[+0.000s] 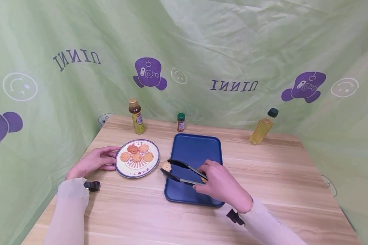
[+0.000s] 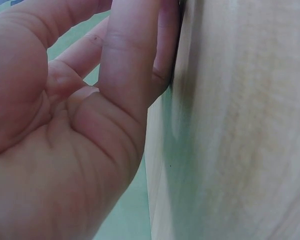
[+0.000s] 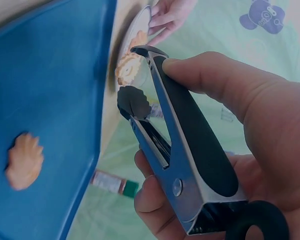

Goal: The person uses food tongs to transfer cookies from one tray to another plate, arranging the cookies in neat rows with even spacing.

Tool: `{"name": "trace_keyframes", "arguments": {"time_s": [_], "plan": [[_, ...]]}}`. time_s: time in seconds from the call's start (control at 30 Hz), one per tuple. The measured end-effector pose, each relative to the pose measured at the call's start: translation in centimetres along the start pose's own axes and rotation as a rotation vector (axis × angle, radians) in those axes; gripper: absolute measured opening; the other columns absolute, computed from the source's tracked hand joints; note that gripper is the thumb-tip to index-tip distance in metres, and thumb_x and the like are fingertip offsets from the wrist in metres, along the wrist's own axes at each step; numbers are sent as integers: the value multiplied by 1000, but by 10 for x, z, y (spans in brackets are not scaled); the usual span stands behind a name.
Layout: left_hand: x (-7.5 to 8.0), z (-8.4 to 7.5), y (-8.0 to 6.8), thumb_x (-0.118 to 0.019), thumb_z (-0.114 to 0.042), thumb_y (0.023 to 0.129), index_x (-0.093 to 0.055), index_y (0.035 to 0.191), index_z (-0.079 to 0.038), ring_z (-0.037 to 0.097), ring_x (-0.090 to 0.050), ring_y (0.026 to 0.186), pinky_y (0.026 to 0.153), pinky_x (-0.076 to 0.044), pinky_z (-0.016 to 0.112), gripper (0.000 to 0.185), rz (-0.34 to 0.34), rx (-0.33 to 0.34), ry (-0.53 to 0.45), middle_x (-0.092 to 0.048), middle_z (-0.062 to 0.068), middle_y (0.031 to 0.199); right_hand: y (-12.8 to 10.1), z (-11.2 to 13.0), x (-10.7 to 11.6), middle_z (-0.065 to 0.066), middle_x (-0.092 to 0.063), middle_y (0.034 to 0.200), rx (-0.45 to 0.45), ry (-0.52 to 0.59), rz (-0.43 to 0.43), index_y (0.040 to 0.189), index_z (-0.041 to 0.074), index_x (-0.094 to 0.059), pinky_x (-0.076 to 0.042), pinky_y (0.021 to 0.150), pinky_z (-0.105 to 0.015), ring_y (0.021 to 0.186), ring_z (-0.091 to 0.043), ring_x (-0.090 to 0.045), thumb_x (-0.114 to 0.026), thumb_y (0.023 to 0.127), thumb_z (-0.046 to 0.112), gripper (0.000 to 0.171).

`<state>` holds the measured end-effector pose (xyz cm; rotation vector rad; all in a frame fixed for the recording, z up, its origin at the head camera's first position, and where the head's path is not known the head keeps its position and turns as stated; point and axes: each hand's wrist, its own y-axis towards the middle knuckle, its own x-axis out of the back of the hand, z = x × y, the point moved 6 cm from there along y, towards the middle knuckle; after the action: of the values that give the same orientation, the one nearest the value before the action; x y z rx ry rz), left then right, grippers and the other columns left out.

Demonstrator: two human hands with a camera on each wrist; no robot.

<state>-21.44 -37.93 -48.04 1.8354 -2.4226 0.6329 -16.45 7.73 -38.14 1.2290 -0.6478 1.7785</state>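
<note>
My right hand (image 1: 219, 180) holds black-and-silver tongs (image 1: 184, 182), its thumb along one arm in the right wrist view. A pale cookie (image 1: 166, 166) sits between the tong tips, over the left edge of the blue tray (image 1: 196, 146). Another cookie (image 3: 25, 161) lies on the tray, partly hidden by my right hand in the head view. At the left, my left hand (image 1: 93, 160) touches the rim of a white plate (image 1: 138, 173) with loosely extended fingers. Several cookies (image 1: 137, 157) lie on that plate. The left wrist view shows the palm (image 2: 65, 130) beside the tabletop.
Behind the plate stands a sauce bottle (image 1: 138, 119) with a gold cap. A small green-capped spice jar (image 1: 181, 122) is behind the tray. Towards the right back leans a bottle of yellow liquid (image 1: 262, 129). Green printed cloth (image 1: 190, 44) borders the wooden table (image 1: 273, 183).
</note>
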Motion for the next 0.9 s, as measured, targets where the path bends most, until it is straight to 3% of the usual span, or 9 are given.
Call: {"name": "trace_keyframes", "arguments": {"time_s": [0.27,0.57,0.9], "plan": [[0,1,1,-69,-2,108,-32,172,7,14,-77,106,96,-74,35,74,4,6,-4,-55,31,145,24,29,-14,-4,-72,101,73,57,25,116,2,-84,-63,76,-36,88,-17,-61,-95,86,32,44],[-2,-2,2,-67,2,107,-30,172,8,14,-76,106,98,-74,35,74,2,-6,-11,-53,33,146,54,65,-30,-6,-75,105,177,16,18,114,3,-84,-65,81,-36,93,-20,-66,-91,88,33,41],[-1,-3,-1,-65,4,107,-30,171,10,14,-77,104,98,-74,35,73,5,-19,-26,-54,31,144,79,93,-47,1,-58,86,232,-50,40,104,5,-81,-40,62,-27,78,-17,-50,-90,88,35,36]]}}
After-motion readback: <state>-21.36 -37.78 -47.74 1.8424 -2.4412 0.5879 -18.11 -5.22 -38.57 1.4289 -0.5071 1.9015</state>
